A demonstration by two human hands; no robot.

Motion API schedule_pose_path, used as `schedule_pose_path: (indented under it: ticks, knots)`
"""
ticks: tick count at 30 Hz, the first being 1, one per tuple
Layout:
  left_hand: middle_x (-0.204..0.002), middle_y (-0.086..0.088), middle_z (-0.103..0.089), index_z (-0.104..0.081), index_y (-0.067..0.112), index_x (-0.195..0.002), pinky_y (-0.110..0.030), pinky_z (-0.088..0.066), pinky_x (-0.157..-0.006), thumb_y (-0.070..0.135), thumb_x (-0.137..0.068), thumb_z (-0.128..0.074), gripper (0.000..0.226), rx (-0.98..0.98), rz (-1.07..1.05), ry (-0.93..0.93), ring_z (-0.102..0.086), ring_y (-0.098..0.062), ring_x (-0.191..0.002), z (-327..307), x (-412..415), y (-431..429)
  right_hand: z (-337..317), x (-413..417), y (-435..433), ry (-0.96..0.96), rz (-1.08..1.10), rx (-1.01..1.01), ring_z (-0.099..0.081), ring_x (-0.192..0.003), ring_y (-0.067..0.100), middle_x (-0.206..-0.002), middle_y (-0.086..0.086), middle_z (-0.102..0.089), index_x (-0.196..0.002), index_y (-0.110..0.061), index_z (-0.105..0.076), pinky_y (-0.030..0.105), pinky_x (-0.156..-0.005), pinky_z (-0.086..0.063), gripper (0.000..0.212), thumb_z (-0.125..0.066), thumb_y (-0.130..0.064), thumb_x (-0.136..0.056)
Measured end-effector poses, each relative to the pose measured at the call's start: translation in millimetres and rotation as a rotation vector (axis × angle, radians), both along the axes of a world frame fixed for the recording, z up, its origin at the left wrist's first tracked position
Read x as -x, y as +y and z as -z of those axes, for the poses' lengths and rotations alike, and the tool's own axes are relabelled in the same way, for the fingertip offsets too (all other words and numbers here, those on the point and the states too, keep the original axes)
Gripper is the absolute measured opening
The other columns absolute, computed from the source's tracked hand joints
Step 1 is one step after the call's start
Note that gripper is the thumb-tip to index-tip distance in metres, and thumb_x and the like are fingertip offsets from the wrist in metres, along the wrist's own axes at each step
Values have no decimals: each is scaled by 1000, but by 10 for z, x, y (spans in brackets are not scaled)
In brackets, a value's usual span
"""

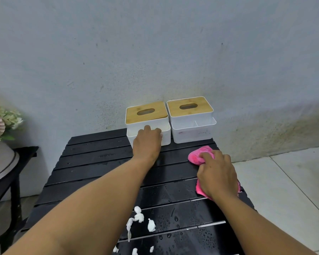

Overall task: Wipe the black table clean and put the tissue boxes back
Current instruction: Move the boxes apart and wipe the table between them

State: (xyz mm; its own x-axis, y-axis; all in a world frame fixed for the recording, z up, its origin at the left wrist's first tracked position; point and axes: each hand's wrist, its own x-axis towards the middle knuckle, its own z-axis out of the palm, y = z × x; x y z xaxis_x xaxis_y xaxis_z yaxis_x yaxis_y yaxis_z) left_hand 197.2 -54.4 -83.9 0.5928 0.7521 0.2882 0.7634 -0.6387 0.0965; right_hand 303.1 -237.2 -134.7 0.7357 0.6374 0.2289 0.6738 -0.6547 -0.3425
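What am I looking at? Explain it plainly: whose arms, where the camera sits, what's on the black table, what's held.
No machine here: a person works with bare hands, filmed by one camera worn on the head, looking down. The left hand grips the front rim of the left tissue box; the right tissue box stands beside it. The right hand holds a pink cloth on the black table. Nearer the camera lie white tissue scraps and water drops.

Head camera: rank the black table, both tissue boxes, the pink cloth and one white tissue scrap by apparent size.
Black table.
Left tissue box and right tissue box: alike, tied.
Pink cloth, partly under the right hand.
Tissue scrap, despite being nearest.
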Motion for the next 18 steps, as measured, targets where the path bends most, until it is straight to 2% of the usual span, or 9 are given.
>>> schedule_pose_path:
  ticks: [10, 15, 18]
  knots:
    - [-106, -13, -52, -58, 10, -109, -40, -39, -68, 32, -104, -42, 28, 14, 4, -69, -48, -32, -97, -3, 105, 64, -15, 8, 1, 2, 7, 17, -46, -109, 26, -131, 2, -54, -121, -28, -65, 36, -82, -43, 37, -47, -20, -91]
    - [-101, -14, -52, -58, 8, -105, -40, -42, -68, 33, -103, -44, 30, -9, -29, -84, -49, -32, -92, -69, 623, 306, -29, 21, 9, 4, 2, 40, -45, -112, 25, -133, 2, -53, -124, -29, -63, 35, -83, -44, 38, -46, -21, -92]
    - [-97, -12, -51, -59, 8, -102, -39, -39, -66, 33, -103, -45, 29, -20, -83, -88, -47, -29, -89, -89, 1054, 469, -59, 30, 13, 24, 4, 64, -43, -116, 25, -136, 2, -50, -129, -29, -61, 36, -85, -43, 40, -43, -21, -93]
